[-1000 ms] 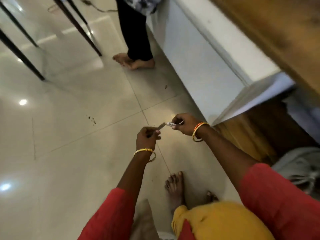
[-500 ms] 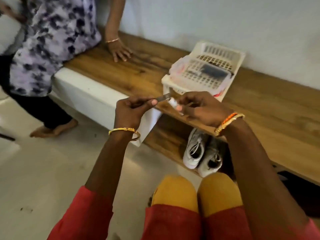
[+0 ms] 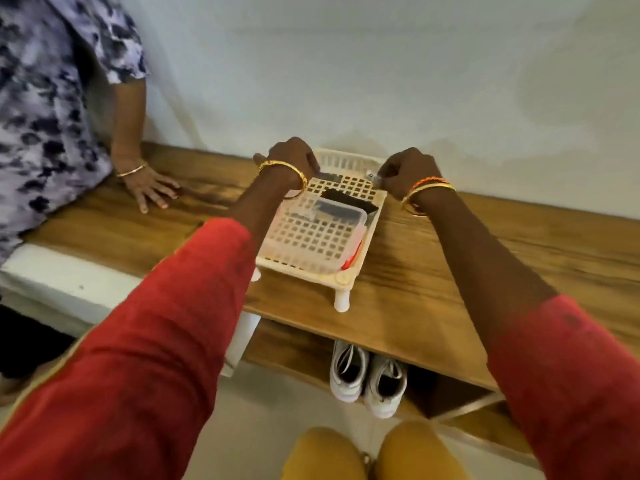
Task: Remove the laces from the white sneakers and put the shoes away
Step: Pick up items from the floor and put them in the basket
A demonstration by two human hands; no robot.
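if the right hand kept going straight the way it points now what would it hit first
Probably the far rim of the white basket or the wall just behind it; the right hand reaches forward over the bench, though depth is unclear.

The scene is being viewed from a single head-worn camera, being aimed forward and steeply down over both outstretched arms at a wooden bench [image 3: 450,271] against a wall [image 3: 381,81], seen from close above.

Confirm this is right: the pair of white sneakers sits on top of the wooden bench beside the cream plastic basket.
Not right. The head view shows the pair of white sneakers on the shelf under the wooden bench; only the cream plastic basket stands on top.
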